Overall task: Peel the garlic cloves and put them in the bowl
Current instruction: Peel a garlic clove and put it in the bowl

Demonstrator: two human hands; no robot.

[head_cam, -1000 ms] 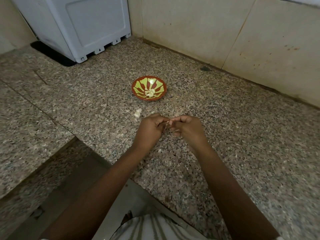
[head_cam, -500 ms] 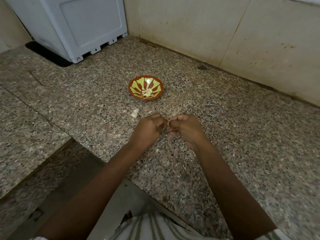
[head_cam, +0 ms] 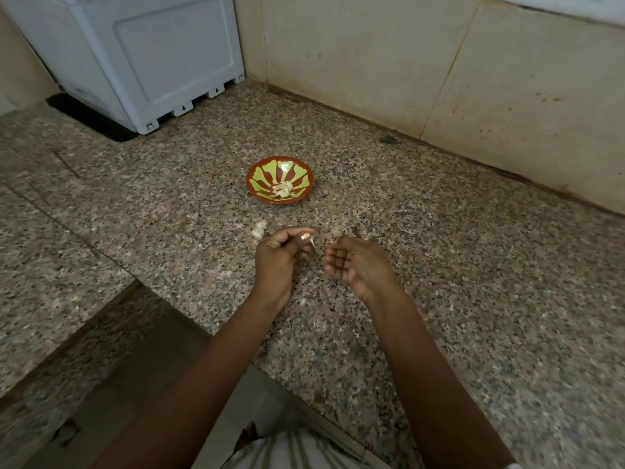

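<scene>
The left hand point(head_cam: 275, 262) is pinching a garlic clove point(head_cam: 306, 237), the right hand point(head_cam: 358, 265) gripping torn skin point(head_cam: 355, 231). It's wanting stripping bare before going in the far bowl point(head_cam: 262, 174).

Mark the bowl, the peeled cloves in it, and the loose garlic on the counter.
bowl point(head_cam: 262, 177): head view, bare inner wall, left side.
peeled cloves point(head_cam: 283, 188): head view, middle of the pile.
loose garlic point(head_cam: 259, 229): head view, middle of the white piece.
</scene>
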